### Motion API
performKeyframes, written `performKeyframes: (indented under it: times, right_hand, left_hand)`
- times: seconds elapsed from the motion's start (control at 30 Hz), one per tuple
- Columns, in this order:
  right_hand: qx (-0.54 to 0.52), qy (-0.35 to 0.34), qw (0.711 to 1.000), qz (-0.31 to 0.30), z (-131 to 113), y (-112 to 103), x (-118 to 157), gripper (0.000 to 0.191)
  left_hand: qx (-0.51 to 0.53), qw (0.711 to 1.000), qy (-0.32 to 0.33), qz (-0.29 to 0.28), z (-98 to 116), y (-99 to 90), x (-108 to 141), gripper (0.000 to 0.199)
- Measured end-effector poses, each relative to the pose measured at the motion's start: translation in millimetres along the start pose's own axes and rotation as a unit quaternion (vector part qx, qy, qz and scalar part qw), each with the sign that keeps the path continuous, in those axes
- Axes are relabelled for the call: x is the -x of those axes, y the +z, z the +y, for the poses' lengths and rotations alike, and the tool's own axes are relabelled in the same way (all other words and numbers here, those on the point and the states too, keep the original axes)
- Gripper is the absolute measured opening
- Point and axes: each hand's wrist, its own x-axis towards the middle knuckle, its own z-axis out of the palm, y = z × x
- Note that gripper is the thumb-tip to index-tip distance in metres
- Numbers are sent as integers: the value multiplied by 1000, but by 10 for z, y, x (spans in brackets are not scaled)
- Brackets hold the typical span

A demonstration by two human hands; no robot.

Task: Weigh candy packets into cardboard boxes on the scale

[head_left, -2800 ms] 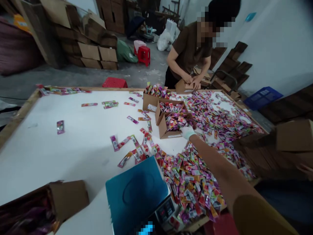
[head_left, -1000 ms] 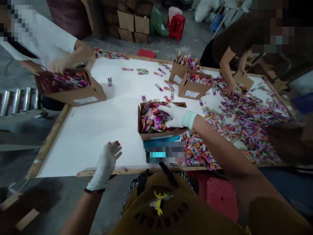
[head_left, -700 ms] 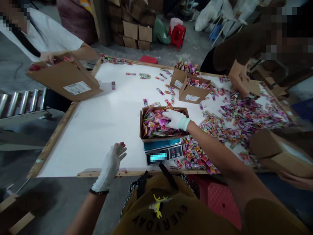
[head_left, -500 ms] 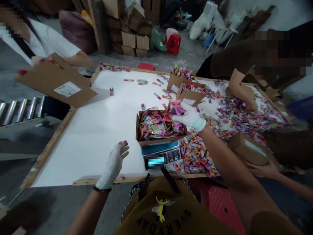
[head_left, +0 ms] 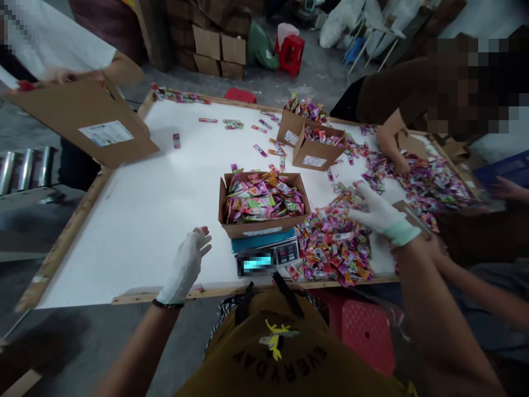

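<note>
My left hand point(head_left: 184, 262), in a white glove with bare fingertips, hovers over the white table beside the scale, its fingers apart and nothing in them. My right hand point(head_left: 377, 214), also gloved, is over a heap of small candy packets point(head_left: 330, 253) with its fingers spread. A few blurred packets show just under it. Between my hands a cardboard box point(head_left: 264, 227) full of pink, purple and green packets sits on a digital scale point(head_left: 287, 255) with a lit display.
Two boxes of packets point(head_left: 318, 151) stand farther back, near scattered loose packets. At left a person holds a large carton point(head_left: 99, 124). On the right, co-workers' hands point(head_left: 399, 162) are among more packets. A red stool point(head_left: 367, 331) is below the table edge point(head_left: 165, 295).
My right hand has moved right, from above the box to the heap, and has let go of its packets. My left hand stays much the same. The view has shifted slightly.
</note>
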Motion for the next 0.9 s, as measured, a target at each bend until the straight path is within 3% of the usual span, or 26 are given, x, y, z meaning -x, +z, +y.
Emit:
performKeyframes:
  times: [0.1, 0.2, 0.3, 0.4, 0.6, 0.67, 0.8, 0.83, 0.9]
  right_hand:
    - [-58, -27, 998, 4, -411, 259, -170, 73]
    - [-73, -123, 989, -26, -929, 512, -410, 56]
    - [-50, -182, 979, -77, -1323, 770, -629, 46]
    - [14, -198, 971, -132, -1561, 1019, -795, 43]
    - [183, -155, 933, -269, -1754, 1402, -1010, 52]
    - [220, -139, 921, -291, -1745, 1476, -1041, 46]
    - [165, -141, 941, -259, -1675, 1512, -1023, 28]
    - [131, -151, 949, -242, -1659, 1496, -1001, 24]
    - [50, -158, 969, -184, -1621, 1423, -940, 21]
  left_hand:
    - [-2, 1000, 14, 6, 26, -18, -4, 32]
    - [-6, 1000, 24, -3, 56, -12, 27, 34]
    - [-8, 999, 32, -4, 98, -6, 74, 36]
    - [-24, 998, 51, 9, 236, 31, 124, 37]
    - [-101, 969, 218, -60, 911, 358, 167, 47]
    - [-117, 957, 257, -66, 1124, 502, 130, 49]
    - [-261, 910, 317, -50, 1359, 742, 8, 53]
    - [-335, 888, 312, -53, 1386, 794, -23, 52]
    - [-475, 843, 233, -97, 1420, 885, -82, 45]
